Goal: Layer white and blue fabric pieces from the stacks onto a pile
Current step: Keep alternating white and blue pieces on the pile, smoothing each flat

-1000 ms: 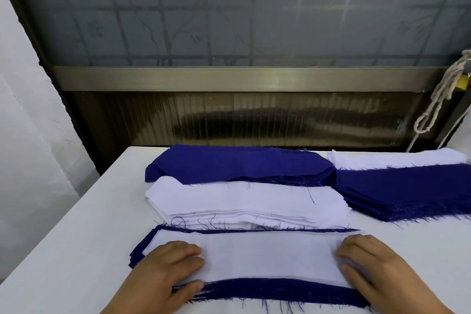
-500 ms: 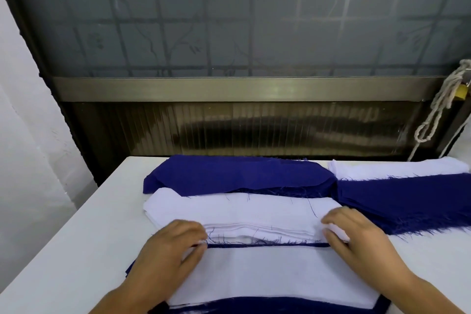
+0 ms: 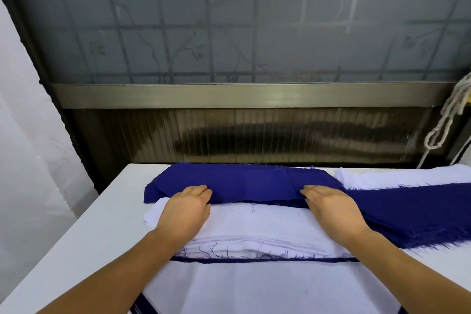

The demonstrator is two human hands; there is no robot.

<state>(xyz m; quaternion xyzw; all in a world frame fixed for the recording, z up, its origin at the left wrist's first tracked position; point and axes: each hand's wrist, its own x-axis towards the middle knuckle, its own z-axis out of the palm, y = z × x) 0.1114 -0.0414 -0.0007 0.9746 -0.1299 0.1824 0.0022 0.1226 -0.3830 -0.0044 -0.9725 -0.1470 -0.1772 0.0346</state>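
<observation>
A stack of blue fabric (image 3: pixel 254 182) lies at the back of the white table (image 3: pixel 89 224), with a stack of white fabric (image 3: pixel 260 227) just in front of it. Nearest me is the pile (image 3: pixel 254 288), topped by a white piece with a blue edge showing beneath. Both arms stretch over the white stack. My left hand (image 3: pixel 186 208) and my right hand (image 3: pixel 331 209) lie flat, fingers fairly straight, fingertips touching the front edge of the top blue piece. The thumbs are hidden.
At the right lie another blue stack (image 3: pixel 413 211) with frayed edges and a white stack (image 3: pixel 407 176) behind it. A knotted rope (image 3: pixel 446 120) hangs at the far right. A dark window wall stands right behind the table; the table's left edge is close.
Both hands left the pile's white top piece, passed over the white stack and now reach the front edge of the blue stack at the back.
</observation>
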